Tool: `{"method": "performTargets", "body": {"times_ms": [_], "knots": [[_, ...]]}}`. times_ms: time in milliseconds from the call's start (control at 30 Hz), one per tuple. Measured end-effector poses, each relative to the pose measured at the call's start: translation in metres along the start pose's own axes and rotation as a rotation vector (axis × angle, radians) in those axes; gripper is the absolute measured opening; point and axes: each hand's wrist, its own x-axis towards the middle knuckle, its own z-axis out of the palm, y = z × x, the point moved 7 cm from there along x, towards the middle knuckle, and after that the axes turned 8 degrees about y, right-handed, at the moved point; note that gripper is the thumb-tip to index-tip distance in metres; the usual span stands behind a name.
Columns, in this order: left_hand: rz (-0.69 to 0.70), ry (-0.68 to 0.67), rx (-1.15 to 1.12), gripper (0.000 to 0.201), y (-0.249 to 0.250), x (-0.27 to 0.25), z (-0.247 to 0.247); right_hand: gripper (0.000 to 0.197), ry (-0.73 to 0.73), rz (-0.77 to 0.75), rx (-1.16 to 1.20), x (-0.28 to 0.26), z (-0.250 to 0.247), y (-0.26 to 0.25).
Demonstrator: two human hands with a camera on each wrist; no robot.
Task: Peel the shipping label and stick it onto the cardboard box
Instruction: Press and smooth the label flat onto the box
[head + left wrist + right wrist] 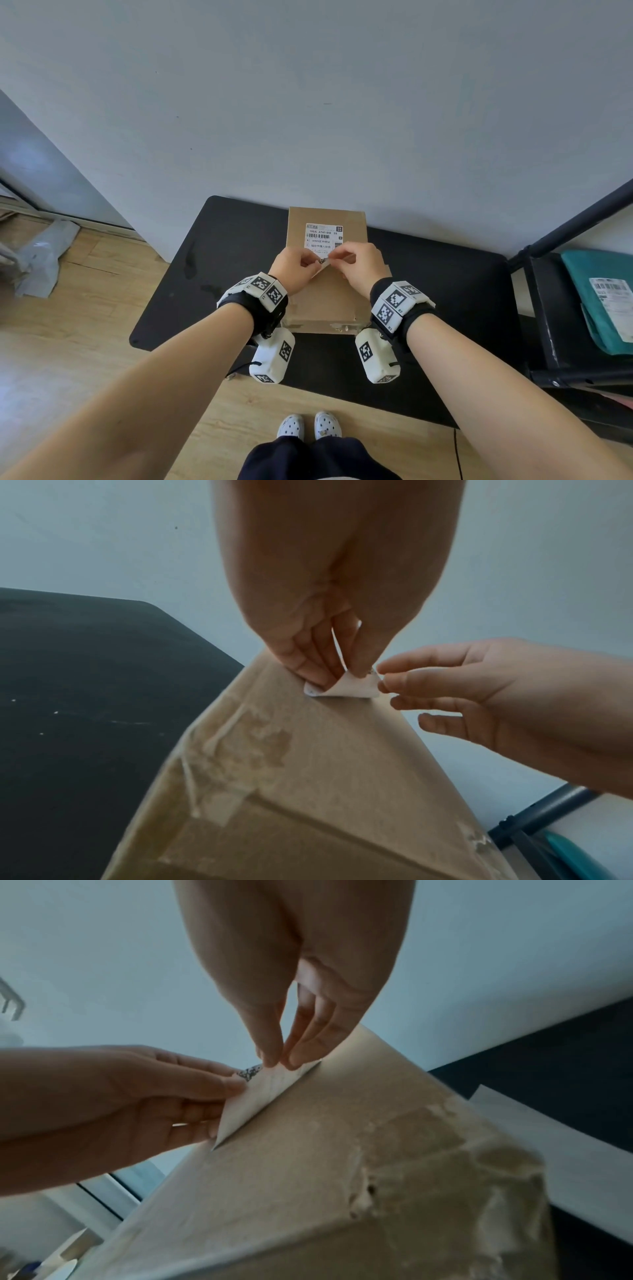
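Both hands meet over the cardboard box (327, 294): left hand (295, 270) pinches the shipping label (324, 240) at its lifted near edge, right hand (360, 269) pinches just beside it. From that edge, the label's long axis runs flat toward the box's far end.

Our hands cover the near end of the shipping label (322, 237), so we cannot tell how much of it is stuck down. Its smaller print is too small for us to read. Both wrist views cut off the cardboard box (308, 791) at the bottom edge.
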Motion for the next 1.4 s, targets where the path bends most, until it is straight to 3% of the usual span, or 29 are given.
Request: {"method": "performTargets", "body": {"times_ms": [333, 633, 867, 1067, 1400], "knots": [[-0.044, -0.036, -0.078, 0.024, 0.001, 0.001, 0.002, 0.026, -0.091, -0.146, -0.259, 0.003, 0.015, -0.007], [-0.025, -0.032, -0.051, 0.023, 0.001, 0.001, 0.002, 0.026, -0.108, -0.178, -0.3, 0.003, 0.017, -0.009], [-0.001, -0.023, 0.002, 0.022, 0.003, 0.002, 0.002, 0.016, -0.051, -0.233, -0.369, 0.004, 0.013, -0.015], [0.002, -0.001, 0.013, 0.023, 0.004, 0.004, 0.003, 0.017, -0.013, -0.322, -0.437, 0.0, 0.012, -0.022], [-0.012, 0.003, -0.023, 0.021, 0.0, 0.005, 0.004, 0.025, -0.033, -0.326, -0.485, -0.004, 0.02, -0.021]]}}
